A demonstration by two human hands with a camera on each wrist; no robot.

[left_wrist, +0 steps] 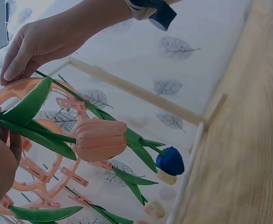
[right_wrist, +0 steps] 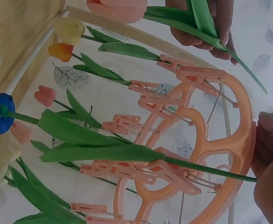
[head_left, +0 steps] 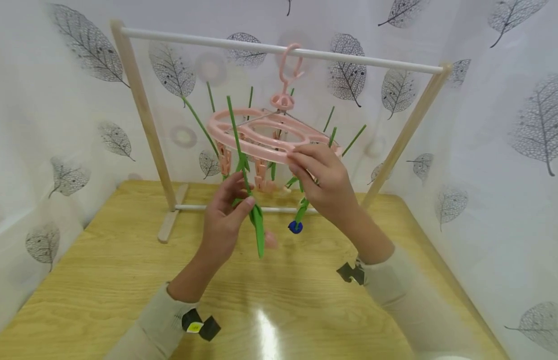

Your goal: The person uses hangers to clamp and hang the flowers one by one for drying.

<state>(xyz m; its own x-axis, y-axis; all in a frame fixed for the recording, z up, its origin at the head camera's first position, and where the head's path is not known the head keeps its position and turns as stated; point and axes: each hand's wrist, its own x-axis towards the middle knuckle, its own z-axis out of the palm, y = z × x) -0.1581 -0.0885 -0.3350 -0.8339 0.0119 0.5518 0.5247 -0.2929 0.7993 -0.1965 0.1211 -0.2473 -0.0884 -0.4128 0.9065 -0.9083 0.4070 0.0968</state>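
Observation:
My left hand (head_left: 222, 215) pinches the green stem of an artificial pink tulip (left_wrist: 101, 140), which hangs bloom down in front of the drying hanger. Its stem rises past the hanger's near rim in the head view. With fingers and thumb, my right hand (head_left: 326, 182) grips the near right rim of the pink oval clip hanger (head_left: 265, 151). Several pink clips (head_left: 259, 175) dangle from this hanger, with tulips hanging bloom down among them. A blue tulip (right_wrist: 0, 113) hangs below my right hand. In the right wrist view, yellow, orange and pink blooms show farther along.
The hanger's hook (head_left: 290, 60) loops over the white top rod (head_left: 206, 42) of a rack with wooden uprights (head_left: 145, 110). A lower white rod (head_left: 193, 207) crosses near the wooden table (head_left: 139, 280). Leaf-print curtains (head_left: 486, 125) surround the table's back and sides.

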